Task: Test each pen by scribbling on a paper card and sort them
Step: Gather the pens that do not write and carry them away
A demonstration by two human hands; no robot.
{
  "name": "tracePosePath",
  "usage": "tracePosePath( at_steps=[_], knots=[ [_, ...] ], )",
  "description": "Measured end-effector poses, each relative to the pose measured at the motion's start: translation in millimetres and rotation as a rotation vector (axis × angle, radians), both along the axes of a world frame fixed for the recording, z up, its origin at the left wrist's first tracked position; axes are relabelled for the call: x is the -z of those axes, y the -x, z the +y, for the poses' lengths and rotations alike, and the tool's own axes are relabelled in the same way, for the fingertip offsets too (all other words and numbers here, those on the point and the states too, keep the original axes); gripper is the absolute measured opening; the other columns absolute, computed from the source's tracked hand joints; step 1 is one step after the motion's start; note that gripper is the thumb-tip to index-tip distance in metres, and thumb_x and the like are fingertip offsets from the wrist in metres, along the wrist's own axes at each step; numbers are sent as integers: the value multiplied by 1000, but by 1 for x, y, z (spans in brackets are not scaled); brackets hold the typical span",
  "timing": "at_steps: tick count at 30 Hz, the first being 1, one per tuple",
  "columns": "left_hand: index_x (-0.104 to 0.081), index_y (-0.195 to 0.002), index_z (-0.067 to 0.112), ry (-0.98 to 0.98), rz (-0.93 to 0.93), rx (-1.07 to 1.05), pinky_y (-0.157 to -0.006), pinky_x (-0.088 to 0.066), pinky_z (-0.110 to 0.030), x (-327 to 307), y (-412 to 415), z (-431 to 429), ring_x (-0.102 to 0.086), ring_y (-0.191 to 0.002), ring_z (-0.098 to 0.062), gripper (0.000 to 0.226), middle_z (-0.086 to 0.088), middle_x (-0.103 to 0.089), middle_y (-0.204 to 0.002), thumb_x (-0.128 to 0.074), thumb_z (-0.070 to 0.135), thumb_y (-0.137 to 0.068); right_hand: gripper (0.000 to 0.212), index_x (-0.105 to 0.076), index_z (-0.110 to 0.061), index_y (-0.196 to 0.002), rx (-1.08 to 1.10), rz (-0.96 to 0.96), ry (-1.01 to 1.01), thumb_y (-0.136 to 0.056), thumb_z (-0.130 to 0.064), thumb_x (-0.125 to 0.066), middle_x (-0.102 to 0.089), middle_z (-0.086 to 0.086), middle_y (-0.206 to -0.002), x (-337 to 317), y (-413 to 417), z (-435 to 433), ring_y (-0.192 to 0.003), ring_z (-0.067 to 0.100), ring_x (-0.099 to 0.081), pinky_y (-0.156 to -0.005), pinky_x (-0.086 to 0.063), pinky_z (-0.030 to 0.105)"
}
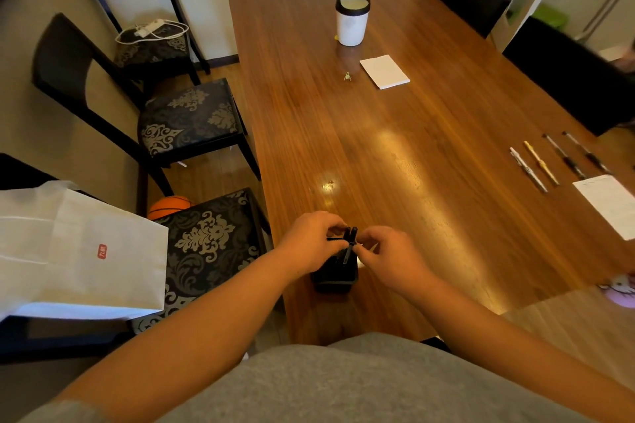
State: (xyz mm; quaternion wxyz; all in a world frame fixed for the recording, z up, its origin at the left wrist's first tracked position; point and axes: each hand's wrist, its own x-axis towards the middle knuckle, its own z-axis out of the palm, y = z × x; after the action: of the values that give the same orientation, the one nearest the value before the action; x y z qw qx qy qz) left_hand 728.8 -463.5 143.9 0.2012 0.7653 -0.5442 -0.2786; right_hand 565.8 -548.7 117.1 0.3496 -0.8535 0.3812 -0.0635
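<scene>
A black pen holder stands near the table's front edge with dark pens sticking up out of it. My left hand and my right hand meet just above the holder, and both sets of fingers pinch the black pens at their tops. Several more pens lie in a row on the table's right side. Below them sits a paper card with faint marks. A white notepad rests farther back in the middle.
On the wooden table, a white cup with a black rim stands at the far end, scissors behind it. A small clip lies left of the notepad. Patterned chairs and a white paper bag line the left side.
</scene>
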Motion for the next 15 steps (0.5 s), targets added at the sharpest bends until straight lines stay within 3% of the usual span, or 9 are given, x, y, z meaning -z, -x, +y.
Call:
tracePosePath(
  at_steps=[4, 9, 12, 15],
  knots=[
    [-62, -121, 23, 64, 37, -64, -90, -47, -24, -1, -7, 19, -55, -103, -5, 37, 10, -60, -114, -69, 36, -87, 7, -64, -33, -94, 62, -16, -52, -90, -39, -65, -62, -17, -86, 0, 16, 10, -75, -1, -57, -61, -44, 20],
    [-67, -95, 31, 138, 177, -320, -71, -48, -18, 15, -23, 86, -60, -82, 3, 9, 14, -65, -87, -61, 37, -91, 11, -62, -33, -82, 261, 11, -196, -91, -40, -64, -62, -9, -79, 7, 54, 35, -72, 6, -58, -60, -46, 26],
    [-65, -82, 28, 28, 197, -418, -64, -51, -28, 42, -31, 136, -61, -72, -3, 12, 8, -66, -75, -60, 31, -93, 15, -63, -30, -78, 371, 42, -264, -92, -36, -64, -63, -5, -77, 16, 77, 64, -71, 11, -60, -61, -47, 31],
    [-64, -83, 25, -209, 204, -315, -67, -49, -29, 75, -30, 177, -60, -73, -9, 12, 6, -64, -77, -60, 30, -94, 14, -65, -28, -79, 450, 78, -339, -92, -33, -65, -65, -3, -77, 32, 97, 103, -74, 16, -63, -67, -49, 35]
  ],
)
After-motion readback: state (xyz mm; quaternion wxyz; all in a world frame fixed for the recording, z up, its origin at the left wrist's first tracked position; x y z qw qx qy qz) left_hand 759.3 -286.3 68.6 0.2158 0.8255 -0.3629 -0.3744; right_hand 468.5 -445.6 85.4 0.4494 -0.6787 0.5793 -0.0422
